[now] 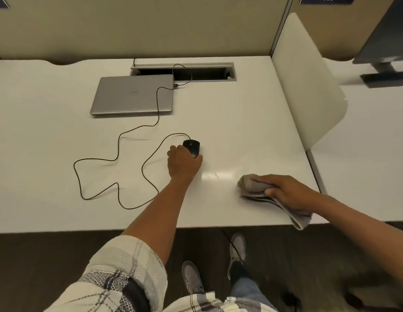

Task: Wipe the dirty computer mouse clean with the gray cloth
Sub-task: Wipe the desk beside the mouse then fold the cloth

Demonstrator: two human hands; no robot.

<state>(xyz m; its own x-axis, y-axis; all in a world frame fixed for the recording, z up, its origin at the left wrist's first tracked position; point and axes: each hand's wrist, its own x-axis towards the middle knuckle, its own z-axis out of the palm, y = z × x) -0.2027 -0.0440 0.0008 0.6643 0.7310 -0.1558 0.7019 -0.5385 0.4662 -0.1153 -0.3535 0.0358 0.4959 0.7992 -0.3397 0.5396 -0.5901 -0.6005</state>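
Note:
A black wired computer mouse (192,147) lies on the white desk (241,131), a little past its middle. My left hand (183,165) reaches over its near end, thumb and fingers closed around its sides. My right hand (286,191) lies near the desk's front right corner, fingers curled around the folded gray cloth (254,185), whose tail hangs over the front edge. The two hands are well apart.
A closed silver laptop (133,95) sits at the back, in front of a cable slot (184,72). The mouse cord (119,154) loops over the left half of the desk. A white divider panel (308,86) stands on the right. My shoes show below the desk edge.

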